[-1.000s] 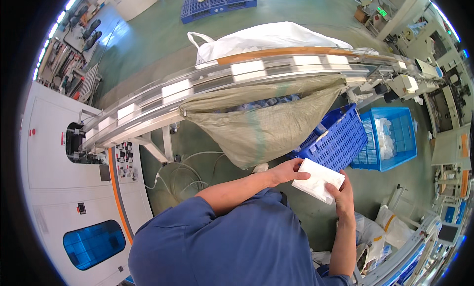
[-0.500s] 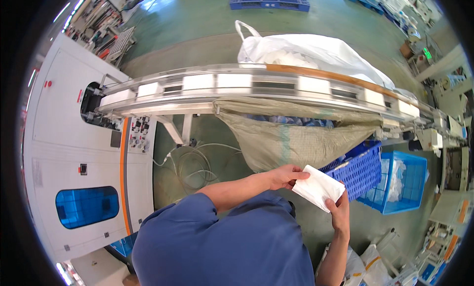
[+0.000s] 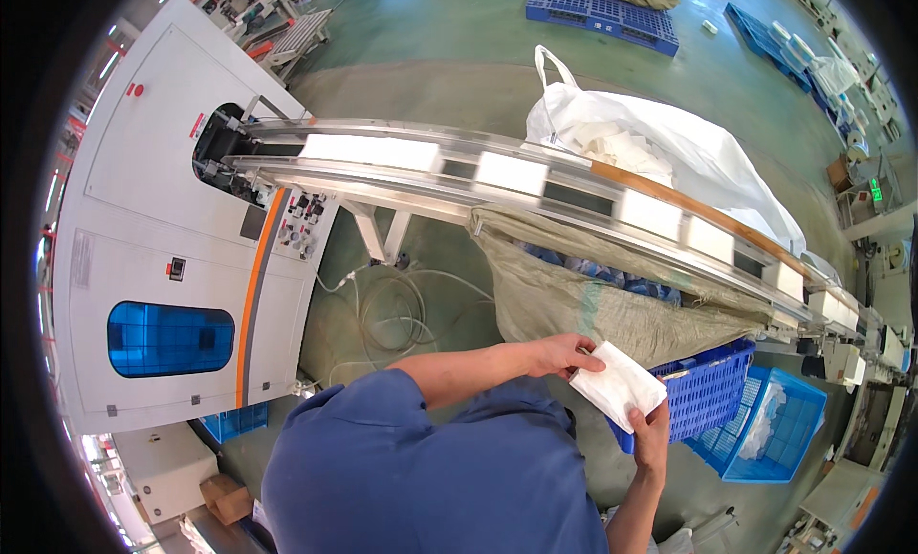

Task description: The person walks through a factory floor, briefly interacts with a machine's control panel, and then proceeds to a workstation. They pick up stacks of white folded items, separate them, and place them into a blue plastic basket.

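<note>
A flat, faintly creased white packet (image 3: 617, 389) is sitting at four o'clock in the view, the left hand's (image 3: 566, 355) fingers pinching its ten o'clock edge, the right's (image 3: 650, 437) gripping its four o'clock edge. From it, a tan sack (image 3: 564, 305) holding blue-and-white bundles (image 3: 598, 270) is sagging at twelve; a blue crate (image 3: 712, 401) is standing at three, a basket (image 3: 717, 451) holding white scraps (image 3: 763, 422) beyond. A conveyor (image 3: 392, 186) is crossing above a green floor (image 3: 430, 38).

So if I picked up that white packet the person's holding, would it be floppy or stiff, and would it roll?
Probably only a little floppy: the white packet hardly sags between the left hand and right hand. It's likely light, since it's held just near its edges. And it probably won't roll, being flat with corners.
</note>
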Demonstrator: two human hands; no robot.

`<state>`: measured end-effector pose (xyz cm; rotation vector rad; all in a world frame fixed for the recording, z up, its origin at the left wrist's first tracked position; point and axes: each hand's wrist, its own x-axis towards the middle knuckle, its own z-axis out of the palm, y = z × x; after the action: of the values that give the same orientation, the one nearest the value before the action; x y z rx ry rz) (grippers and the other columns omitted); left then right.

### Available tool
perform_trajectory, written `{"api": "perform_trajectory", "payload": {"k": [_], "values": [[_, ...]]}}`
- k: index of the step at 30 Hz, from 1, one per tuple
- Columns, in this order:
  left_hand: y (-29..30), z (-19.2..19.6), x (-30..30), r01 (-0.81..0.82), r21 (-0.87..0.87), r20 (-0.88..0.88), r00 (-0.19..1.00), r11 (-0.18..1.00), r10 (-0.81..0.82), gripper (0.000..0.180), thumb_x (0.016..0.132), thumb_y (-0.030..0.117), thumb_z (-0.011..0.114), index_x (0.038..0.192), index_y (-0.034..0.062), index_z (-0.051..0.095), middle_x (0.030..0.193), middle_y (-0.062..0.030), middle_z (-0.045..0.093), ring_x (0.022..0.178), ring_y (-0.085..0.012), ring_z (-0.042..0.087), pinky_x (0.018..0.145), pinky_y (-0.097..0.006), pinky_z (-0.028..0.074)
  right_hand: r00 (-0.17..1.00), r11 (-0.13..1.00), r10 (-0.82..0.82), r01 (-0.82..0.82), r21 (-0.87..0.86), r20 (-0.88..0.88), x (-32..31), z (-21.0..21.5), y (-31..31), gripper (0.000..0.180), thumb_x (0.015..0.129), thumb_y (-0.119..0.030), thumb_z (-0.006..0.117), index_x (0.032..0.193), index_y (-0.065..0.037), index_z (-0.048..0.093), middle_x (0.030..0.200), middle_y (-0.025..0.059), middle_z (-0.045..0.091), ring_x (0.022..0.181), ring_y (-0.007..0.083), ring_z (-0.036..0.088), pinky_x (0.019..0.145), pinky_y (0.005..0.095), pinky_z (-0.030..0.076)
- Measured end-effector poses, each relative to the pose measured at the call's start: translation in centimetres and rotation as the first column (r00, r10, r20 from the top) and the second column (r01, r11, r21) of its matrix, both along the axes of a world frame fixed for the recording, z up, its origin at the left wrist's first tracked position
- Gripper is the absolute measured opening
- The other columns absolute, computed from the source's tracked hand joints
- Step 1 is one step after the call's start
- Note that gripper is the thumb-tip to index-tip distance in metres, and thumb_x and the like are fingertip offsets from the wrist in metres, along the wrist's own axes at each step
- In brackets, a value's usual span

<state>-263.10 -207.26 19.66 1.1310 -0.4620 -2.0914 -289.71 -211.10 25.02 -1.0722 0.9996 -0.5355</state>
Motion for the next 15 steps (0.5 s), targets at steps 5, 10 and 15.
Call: {"api": "perform_trajectory", "payload": {"k": [5, 10, 15], "values": [[-0.5, 0.5, 1.7, 0.004, 0.013, 0.022, 1.000, 1.000, -0.004, 0.059, 0.084, 0.029, 0.076, 0.130, 0.0032, 0.051, 0.110, -0.0055, 0.061, 0.098, -0.0158, 0.061, 0.080, -0.031, 0.052, 0.999, 1.000, -0.013, 0.013, 0.010, 0.033, 1.1, -1.3, -0.2, 0.102, 0.078, -0.038, 0.081, 0.148, 0.005, 0.022, 0.138, 0.0148, 0.046, 0.127, 0.0241, 0.045, 0.107, 0.0354, 0.035], [-1.5, 0.7, 2.9, -0.004, 0.001, 0.018, 1.000, 1.000, 0.004, 0.059, 0.083, 0.025, 0.077, 0.130, 0.0026, 0.051, 0.108, -0.0058, 0.061, 0.096, -0.0156, 0.061, 0.078, -0.030, 0.052, 1.000, 1.000, -0.019, 0.019, -0.011, 0.015, 2.7, -0.3, -0.8, 0.102, 0.079, -0.036, 0.079, 0.149, 0.006, 0.018, 0.139, 0.0155, 0.045, 0.128, 0.0247, 0.045, 0.108, 0.0356, 0.035], [-3.4, 1.5, 4.6, 0.001, -0.052, 0.016, 1.000, 0.999, 0.000, 0.058, 0.079, 0.017, 0.078, 0.128, 0.0005, 0.053, 0.113, -0.0074, 0.063, 0.099, -0.0186, 0.063, 0.087, -0.031, 0.051, 0.999, 0.994, -0.034, 0.035, -0.104, 0.016, 3.6, -0.1, -1.8, 0.108, 0.079, -0.041, 0.080, 0.151, 0.004, 0.013, 0.138, 0.0187, 0.045, 0.123, 0.0259, 0.050, 0.103, 0.0366, 0.041]]}}
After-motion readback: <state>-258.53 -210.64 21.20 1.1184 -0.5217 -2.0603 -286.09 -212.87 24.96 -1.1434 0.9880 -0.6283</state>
